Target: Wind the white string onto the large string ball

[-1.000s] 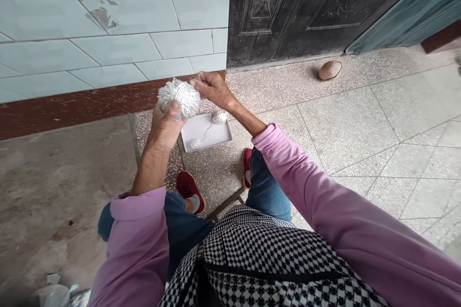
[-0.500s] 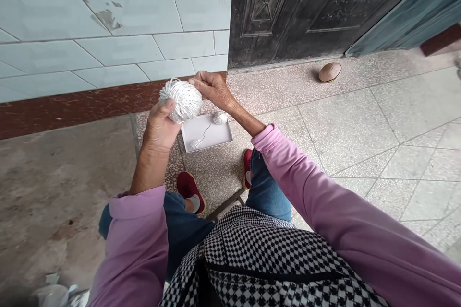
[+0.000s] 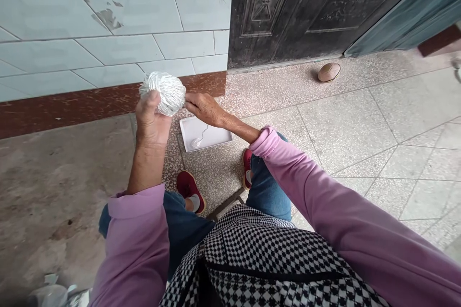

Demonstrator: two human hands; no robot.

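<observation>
A ball of white yarn is gripped in my left hand, thumb across its near side and fingers hidden behind it. My right hand is closed in a pinch at the ball's right edge, its fingertips on the yarn; the strand itself is too fine to make out. Below the hands, a shallow white box lid lies on the floor. A small bundle of white yarn rests inside, with a thin dark line of thread running up from it. My right hand and wrist cover the lid's upper right part.
A tiled wall with a brown skirting stands ahead, beside a dark carved door. A pinkish rounded object lies on the floor by the door. My red shoes flank the space just below the lid.
My left hand has moved left with the yarn ball. My right hand has dropped from the ball's upper right to its right side, and now hides the small white ball in the lid.
</observation>
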